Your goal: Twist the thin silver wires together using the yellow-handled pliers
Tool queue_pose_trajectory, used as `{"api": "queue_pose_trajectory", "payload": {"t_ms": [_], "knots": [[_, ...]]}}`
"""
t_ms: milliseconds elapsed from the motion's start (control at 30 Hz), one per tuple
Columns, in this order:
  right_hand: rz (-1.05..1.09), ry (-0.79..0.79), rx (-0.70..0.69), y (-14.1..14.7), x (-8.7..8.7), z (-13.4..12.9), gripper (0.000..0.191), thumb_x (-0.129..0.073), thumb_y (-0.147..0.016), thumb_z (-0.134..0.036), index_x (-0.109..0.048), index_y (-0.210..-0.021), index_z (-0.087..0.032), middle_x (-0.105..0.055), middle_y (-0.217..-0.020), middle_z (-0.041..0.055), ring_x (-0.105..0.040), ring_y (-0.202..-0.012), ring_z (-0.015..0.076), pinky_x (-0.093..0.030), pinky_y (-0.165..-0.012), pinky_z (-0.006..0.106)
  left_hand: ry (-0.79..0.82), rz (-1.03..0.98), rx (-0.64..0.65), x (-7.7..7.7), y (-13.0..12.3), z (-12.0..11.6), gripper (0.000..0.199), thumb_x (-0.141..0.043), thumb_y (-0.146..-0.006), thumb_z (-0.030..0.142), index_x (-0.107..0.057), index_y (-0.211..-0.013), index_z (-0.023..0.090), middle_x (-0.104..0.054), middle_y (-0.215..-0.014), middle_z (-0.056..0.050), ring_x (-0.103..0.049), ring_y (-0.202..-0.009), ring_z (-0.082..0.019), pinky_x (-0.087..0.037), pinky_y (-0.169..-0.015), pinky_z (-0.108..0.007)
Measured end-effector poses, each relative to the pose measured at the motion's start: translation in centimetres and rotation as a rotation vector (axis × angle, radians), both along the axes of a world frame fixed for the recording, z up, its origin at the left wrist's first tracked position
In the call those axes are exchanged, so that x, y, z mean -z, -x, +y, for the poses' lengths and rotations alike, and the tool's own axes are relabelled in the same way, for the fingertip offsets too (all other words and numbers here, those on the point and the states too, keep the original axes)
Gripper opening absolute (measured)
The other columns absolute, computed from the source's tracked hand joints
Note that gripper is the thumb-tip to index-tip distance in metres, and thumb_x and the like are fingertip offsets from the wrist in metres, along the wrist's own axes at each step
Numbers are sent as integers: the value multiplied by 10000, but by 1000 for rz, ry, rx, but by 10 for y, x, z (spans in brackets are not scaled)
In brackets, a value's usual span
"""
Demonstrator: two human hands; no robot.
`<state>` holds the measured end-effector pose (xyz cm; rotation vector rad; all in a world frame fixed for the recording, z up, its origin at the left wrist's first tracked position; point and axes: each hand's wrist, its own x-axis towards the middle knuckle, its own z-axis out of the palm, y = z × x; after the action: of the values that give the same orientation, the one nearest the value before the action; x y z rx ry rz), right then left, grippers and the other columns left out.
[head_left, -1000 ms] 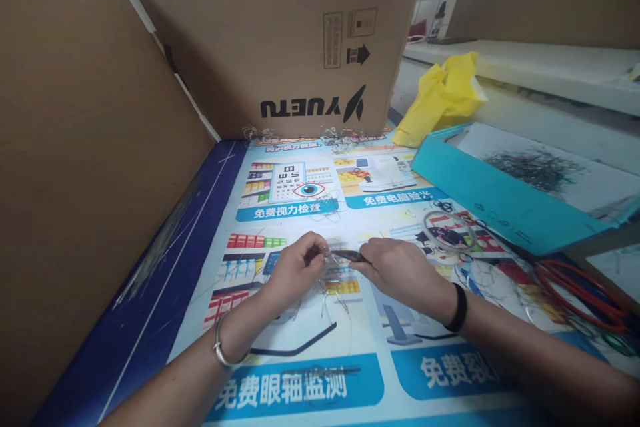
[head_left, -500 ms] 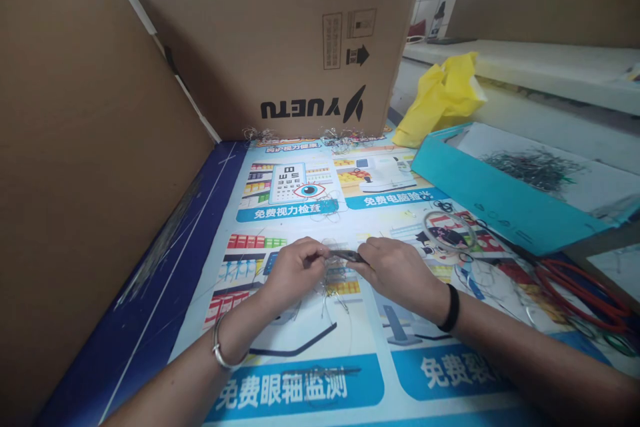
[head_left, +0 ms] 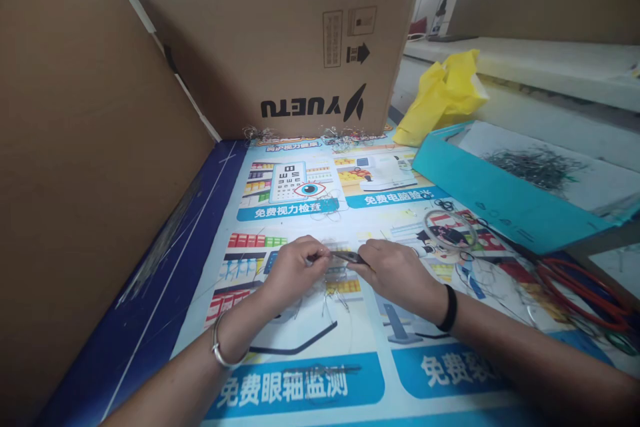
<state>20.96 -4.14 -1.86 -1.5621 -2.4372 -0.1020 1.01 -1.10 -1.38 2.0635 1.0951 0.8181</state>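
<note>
1. The working space is bounded at the left by a cardboard panel (head_left: 90,80) and at the back by a printed cardboard sheet (head_left: 225,33); at the right, it is edged by a blue box (head_left: 495,193) and red cable loops (head_left: 580,293).
2. Both hands are placed mid-table, well apart from the cardboard, with only a narrow gap left between them.
3. The pliers (head_left: 350,257) are held in that gap, slim and dark, with their nose pointed at the left fingertips.
4. The pliers are grasped by the right hand (head_left: 400,277), its fingers curled around the handles.
5. The fingers of the left hand (head_left: 295,272) are pinched together at the nose; what is gripped is too small to make out.
6. Thin wires (head_left: 330,297) are scattered below the hands.
7. The table is covered by a colourful poster (head_left: 350,340).
8. A wire pile (head_left: 535,170) is contained in the box, beside which a yellow bag (head_left: 440,97) is set.
</note>
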Motion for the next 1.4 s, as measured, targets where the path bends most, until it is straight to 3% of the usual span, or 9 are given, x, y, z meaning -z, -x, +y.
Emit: {"api": "queue_pose_trajectory", "payload": {"t_ms": [233, 467, 933, 1400], "knots": [[37, -19, 67, -6, -6, 5, 391, -352, -902, -461, -552, -745, -164, -593, -716, 32, -535, -649, 132, -285, -555, 246, -20, 47, -17, 4, -3, -1, 161, -510, -738, 79, -621, -667, 172, -611, -711, -19, -557, -679, -132, -428, -645, -241], [-61, 65, -36, -10, -15, 2, 318, -422, -883, -424, -579, -769, -172, -589, -741, 37, -537, -720, 157, -309, -608, 259, -104, 64, -18, 5, 0, -3, 164, -512, -752, 87, -637, -719, 187, -624, -750, -21, -569, -718, -136, -437, -677, -251], [-224, -120, 3, -5, -18, -4, 258, -492, -854, -395, -574, -749, -174, -568, -744, 69, -475, -728, 206, -244, -626, 308, -165, 94, -42, 6, -1, -5, 178, -519, -754, 86, -660, -772, 194, -638, -758, -25, -585, -720, -142, -451, -661, -247], [-255, -149, 38, -2, -22, -7, 223, -506, -849, -370, -572, -754, -179, -566, -743, 72, -485, -733, 223, -240, -615, 317, -191, 111, -35, 7, -1, -5, 192, -520, -750, 62, -659, -784, 189, -640, -770, -27, -579, -726, -145, -445, -660, -251]]}}
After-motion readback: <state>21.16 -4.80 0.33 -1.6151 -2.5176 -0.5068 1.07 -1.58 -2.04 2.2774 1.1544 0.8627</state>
